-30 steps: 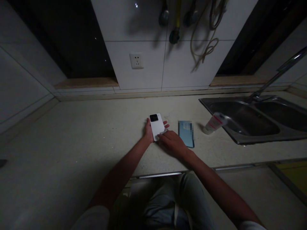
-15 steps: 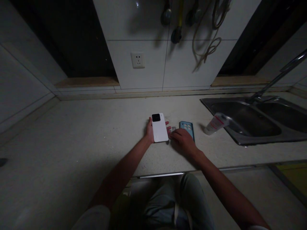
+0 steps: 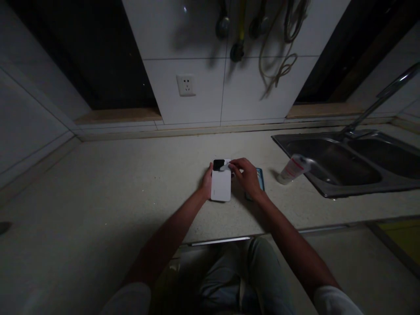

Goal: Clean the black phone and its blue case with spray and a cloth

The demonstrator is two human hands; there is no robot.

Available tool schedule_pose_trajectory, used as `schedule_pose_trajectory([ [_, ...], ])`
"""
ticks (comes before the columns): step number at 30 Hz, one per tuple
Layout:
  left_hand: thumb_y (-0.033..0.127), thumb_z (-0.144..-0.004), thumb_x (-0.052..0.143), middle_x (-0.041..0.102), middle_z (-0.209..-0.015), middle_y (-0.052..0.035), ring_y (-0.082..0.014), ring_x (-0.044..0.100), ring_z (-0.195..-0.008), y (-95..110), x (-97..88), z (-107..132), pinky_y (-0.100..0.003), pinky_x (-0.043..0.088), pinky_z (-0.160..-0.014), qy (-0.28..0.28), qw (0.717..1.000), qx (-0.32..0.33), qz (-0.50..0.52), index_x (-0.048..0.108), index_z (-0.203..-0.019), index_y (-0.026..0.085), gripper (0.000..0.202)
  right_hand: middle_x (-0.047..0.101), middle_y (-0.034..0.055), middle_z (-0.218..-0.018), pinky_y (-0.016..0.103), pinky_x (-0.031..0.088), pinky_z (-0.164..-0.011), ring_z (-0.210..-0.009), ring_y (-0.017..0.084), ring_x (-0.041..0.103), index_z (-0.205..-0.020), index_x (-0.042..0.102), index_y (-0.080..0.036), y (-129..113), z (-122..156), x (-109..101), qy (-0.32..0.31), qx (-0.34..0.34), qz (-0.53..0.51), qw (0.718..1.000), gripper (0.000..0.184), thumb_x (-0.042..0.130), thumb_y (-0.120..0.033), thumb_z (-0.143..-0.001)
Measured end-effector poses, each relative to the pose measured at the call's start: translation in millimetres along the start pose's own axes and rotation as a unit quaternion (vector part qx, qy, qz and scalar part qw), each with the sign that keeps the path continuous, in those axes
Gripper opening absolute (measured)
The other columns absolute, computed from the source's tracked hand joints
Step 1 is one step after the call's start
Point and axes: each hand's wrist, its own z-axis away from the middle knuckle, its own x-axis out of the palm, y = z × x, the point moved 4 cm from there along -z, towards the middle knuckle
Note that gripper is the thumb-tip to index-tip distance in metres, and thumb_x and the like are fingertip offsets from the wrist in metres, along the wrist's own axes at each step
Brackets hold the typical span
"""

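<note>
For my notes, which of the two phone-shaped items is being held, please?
The white rectangular smartphone, in the left hand; the blue rectangular phone case instead lies on the pale counter.

Head-worn view, aimed forward and down, near the countertop [image 3: 114,175] (wall [image 3: 190,109] beyond).

Dim light falls on a white tiled wall [image 3: 205,105] (one socket [image 3: 186,85] set in it) between two dark windows [image 3: 95,57].
</note>
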Motion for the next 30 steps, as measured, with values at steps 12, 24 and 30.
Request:
schedule_pose_trajectory([
  [12, 0.07, -0.094, 0.029, 0.075, -0.095, -0.0177, -0.0254, 0.07, -0.073, 1.4, -0.1, -2.3, -0.036, 0.054, -0.068, -0.021, 1.0, 0.01, 0.012, 0.065, -0.126, 0.008, 0.078, 0.063, 0.0067, -0.086, 0.03, 0.048, -0.069, -0.079, 0.019, 0.06, -0.087, 0.066, -0.019, -21.1, 87.7, 3.9, -0.167, -0.01, 0.029, 0.985, 0.016, 0.055, -0.025, -0.097],
  [24, 0.065, -0.095, 0.031, 0.074, -0.102, -0.019, -0.0278, 0.072, -0.084, 4.3, 1.3, 0.0, -0.04, 0.055, -0.078, -0.02, 0.999, 0.035, 0.035, 0.061, -0.129, 0.008, 0.074, 0.066, 0.0065, -0.091, 0.032, 0.051, -0.074, -0.083, 0.02, 0.062, -0.087, 0.06, -0.021, -28.0, 99.4, -22.4, -0.068, 0.085, -0.082, 0.991, 0.017, 0.055, -0.036, -0.096],
  [30, 0.057, -0.09, 0.038, 0.073, -0.099, -0.0195, -0.0326, 0.071, -0.092, 2.4, 7.2, 7.4, -0.055, 0.051, -0.089, -0.053, 0.994, 0.032, 0.088, 0.064, -0.119, 0.01, 0.061, 0.061, -0.0003, -0.074, 0.028, 0.048, -0.056, -0.06, 0.016, 0.058, -0.084, 0.051, -0.024, -9.1, 110.2, -27.3, 0.007, 0.208, -0.209, 0.956, 0.01, 0.056, -0.032, -0.086],
])
